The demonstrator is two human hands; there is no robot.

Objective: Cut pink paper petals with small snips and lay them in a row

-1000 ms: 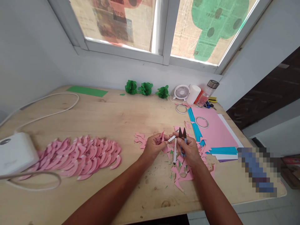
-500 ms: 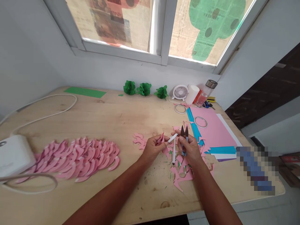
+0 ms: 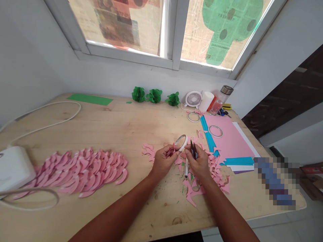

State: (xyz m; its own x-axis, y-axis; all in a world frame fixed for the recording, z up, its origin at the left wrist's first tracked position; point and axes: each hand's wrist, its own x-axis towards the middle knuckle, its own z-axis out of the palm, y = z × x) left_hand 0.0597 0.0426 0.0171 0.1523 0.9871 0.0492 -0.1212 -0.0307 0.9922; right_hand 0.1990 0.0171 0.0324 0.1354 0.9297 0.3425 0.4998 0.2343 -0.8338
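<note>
Toward the right half of the wooden table (image 3: 131,131), short of its front edge, both hands meet above a litter of pink paper offcuts (image 3: 190,194). The left hand (image 3: 165,162) is closed in a pinch, with a pink paper piece (image 3: 174,147) poking up from its fingers; a ring of white tape (image 3: 185,143) stands tilted between the two hands, its near side against the left fingertips, apparently so that the tape faces the other hand. The right hand (image 3: 199,163) is curled around scissors (image 3: 193,150), blades pointing to the back edge, probably kept there to leave thumb and forefinger free by the tape; whether those two grip it, I cannot tell

Below the hands lies a white pen (image 3: 186,168), within easy reach. Overlapping curved pink pieces (image 3: 94,171) fill the left front, likely set there to stay apart from the scraps. Near the right edge, pink sheets (image 3: 230,139) rest over blue paper (image 3: 208,138), with another tape ring (image 3: 215,131) on top. Along the back edge, three green paper rosettes (image 3: 154,96) and a small fan (image 3: 193,98) stand by the wall, presumably out of the way
</note>
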